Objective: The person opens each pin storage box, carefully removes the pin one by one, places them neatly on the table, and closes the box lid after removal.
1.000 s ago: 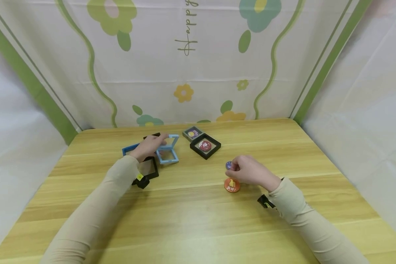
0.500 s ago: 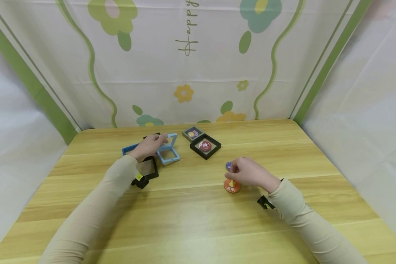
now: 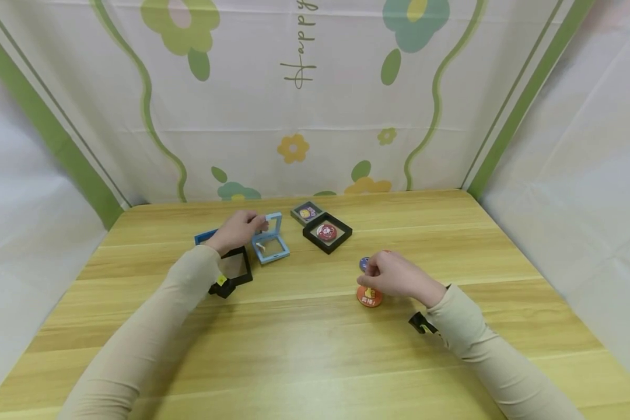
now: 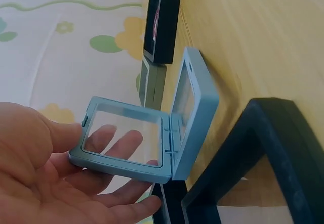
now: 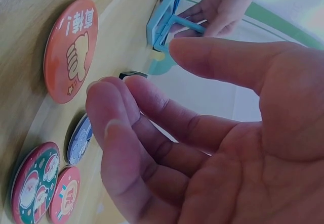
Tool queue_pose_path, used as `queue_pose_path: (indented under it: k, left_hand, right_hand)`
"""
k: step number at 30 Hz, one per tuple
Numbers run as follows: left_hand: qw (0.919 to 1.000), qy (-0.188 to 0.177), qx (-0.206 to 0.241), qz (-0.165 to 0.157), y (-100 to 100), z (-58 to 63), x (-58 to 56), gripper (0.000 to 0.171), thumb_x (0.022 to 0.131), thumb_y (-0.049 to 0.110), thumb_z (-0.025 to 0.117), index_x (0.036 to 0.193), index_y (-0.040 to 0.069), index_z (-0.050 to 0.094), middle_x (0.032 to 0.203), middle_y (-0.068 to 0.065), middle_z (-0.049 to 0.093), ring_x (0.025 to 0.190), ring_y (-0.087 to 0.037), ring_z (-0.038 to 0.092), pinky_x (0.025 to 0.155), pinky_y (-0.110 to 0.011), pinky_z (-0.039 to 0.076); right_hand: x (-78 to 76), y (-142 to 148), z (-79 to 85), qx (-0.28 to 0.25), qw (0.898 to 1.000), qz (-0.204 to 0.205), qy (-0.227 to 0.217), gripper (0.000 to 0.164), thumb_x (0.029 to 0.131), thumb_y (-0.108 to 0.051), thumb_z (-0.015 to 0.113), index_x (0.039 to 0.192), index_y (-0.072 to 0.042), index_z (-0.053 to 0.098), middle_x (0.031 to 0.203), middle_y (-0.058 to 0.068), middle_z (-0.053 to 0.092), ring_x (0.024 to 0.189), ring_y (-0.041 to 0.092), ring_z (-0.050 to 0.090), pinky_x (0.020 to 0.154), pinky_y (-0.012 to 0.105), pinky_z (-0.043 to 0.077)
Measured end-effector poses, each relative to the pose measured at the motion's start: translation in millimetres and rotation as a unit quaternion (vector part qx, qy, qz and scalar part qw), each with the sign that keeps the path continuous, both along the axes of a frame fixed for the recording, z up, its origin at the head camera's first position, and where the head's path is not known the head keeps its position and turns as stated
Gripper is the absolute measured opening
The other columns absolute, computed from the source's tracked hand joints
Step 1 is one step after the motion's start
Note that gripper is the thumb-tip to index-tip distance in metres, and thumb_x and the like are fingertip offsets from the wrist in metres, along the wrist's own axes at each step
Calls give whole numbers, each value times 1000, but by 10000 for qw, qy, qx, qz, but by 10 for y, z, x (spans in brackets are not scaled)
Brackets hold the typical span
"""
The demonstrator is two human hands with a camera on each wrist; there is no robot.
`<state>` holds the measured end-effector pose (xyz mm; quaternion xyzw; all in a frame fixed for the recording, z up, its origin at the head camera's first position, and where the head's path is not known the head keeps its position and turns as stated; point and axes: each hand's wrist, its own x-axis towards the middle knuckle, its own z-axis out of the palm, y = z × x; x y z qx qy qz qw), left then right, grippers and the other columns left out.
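My left hand (image 3: 236,232) pinches the raised lid of a light-blue hinged display frame (image 4: 205,105), thumb on one side and fingers behind its clear window. Its lower half rests on the table, with nothing but clear film visible inside. Over on the right, my right hand (image 3: 399,275) hovers above several round badges, fingers loosely bent and thumb apart, holding nothing. Nearest to it is an orange badge (image 5: 71,52) with a thumbs-up picture. A blue badge (image 5: 81,140), a green-and-red Christmas badge (image 5: 38,183) and a pink badge (image 5: 66,193) lie beyond, partly covered by the hand in the head view.
At the back middle, a black frame (image 3: 341,242) with a red badge touches a grey frame (image 3: 296,216) with a purple one. Another black frame (image 3: 249,271) and a dark-blue frame (image 3: 205,236) lie around the left hand. A flowered cloth (image 3: 215,116) hangs behind the table.
The light-blue frame has turned and slid slightly right and toward me, its lid still held up by my left hand. My right hand has barely moved.
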<state>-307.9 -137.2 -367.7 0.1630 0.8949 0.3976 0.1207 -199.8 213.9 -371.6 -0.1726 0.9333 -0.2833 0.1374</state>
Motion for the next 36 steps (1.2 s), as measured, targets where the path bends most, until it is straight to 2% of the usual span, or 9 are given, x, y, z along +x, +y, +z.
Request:
queue_pose_path:
  k: [2, 4, 8, 10, 13, 15, 17, 26, 36]
  left_hand:
    - [9999, 148, -73, -32, -12, -10, -9, 43, 109, 27, 34, 126, -3, 61, 124, -21, 60, 109, -34, 56, 91, -47, 45]
    - [9996, 238, -127, -66, -29, -23, -22, 41, 109, 24, 35, 122, -4, 62, 116, -23, 61, 85, -31, 58, 77, -43, 45]
    - [9990, 350, -205, -189, -68, -49, -49, 36, 109, 20, 39, 118, -6, 63, 100, -24, 57, 60, -23, 37, 64, -38, 37]
    - [9985, 412, -252, -266, -81, -55, -56, 35, 108, 19, 41, 117, -6, 63, 100, -23, 58, 65, -21, 42, 67, -38, 38]
    - [9981, 438, -269, -347, -88, -47, -47, 34, 108, 19, 42, 119, -6, 63, 109, -23, 61, 84, -28, 56, 79, -44, 44]
    - [9975, 489, -332, -378, -88, -49, -46, 35, 108, 20, 43, 121, -6, 62, 117, -22, 62, 102, -33, 57, 88, -48, 45]
    - [9971, 509, -401, -393, -84, -51, -42, 35, 107, 20, 44, 122, -6, 62, 119, -22, 62, 110, -36, 56, 92, -51, 44]
    - [9930, 624, -849, -529, -47, -62, -17, 25, 104, 21, 54, 114, 3, 66, 107, -9, 66, 98, -25, 60, 85, -46, 48]
    - [9869, 834, -1187, -708, -1, -51, 13, 17, 99, 19, 62, 104, 4, 68, 96, -7, 67, 80, -19, 59, 75, -40, 49]
  right_hand:
    - [0, 2, -2, -4, 10000, 7, -10, 29, 93, -22, 69, 68, -11, 59, 58, -4, 47, 49, 9, 39, 49, 25, 33]
    - [-1, 1, -3, 9, 10000, -14, -25, 28, 93, -22, 69, 69, -11, 60, 59, -3, 49, 50, 9, 40, 49, 25, 33]
    - [0, -3, 2, 37, 10000, -58, -62, 26, 93, -23, 69, 71, -10, 62, 59, -3, 50, 50, 10, 41, 49, 25, 34]
    - [-2, -1, 5, 26, 10000, -47, -48, 26, 93, -22, 69, 72, -10, 62, 59, -3, 50, 50, 10, 41, 49, 25, 34]
    - [-3, 1, 8, 15, 10000, -57, -47, 26, 93, -22, 69, 71, -10, 62, 59, -3, 50, 50, 10, 41, 49, 25, 34]
    - [-1, 3, 9, -1, 10000, -31, -36, 26, 93, -22, 69, 71, -10, 62, 59, -3, 49, 50, 10, 40, 49, 26, 33]
    - [2, 3, 7, -2, 10000, -22, -27, 26, 93, -22, 69, 71, -10, 62, 59, -3, 49, 50, 10, 40, 49, 26, 33]
    - [9, -1, -4, -36, 10000, 73, 30, 28, 92, -21, 70, 69, -11, 60, 57, -5, 46, 49, 8, 38, 49, 25, 33]
    - [19, -22, -29, -193, 9994, 270, 66, 28, 92, -17, 70, 67, -10, 59, 55, -6, 45, 47, 7, 38, 47, 23, 32]
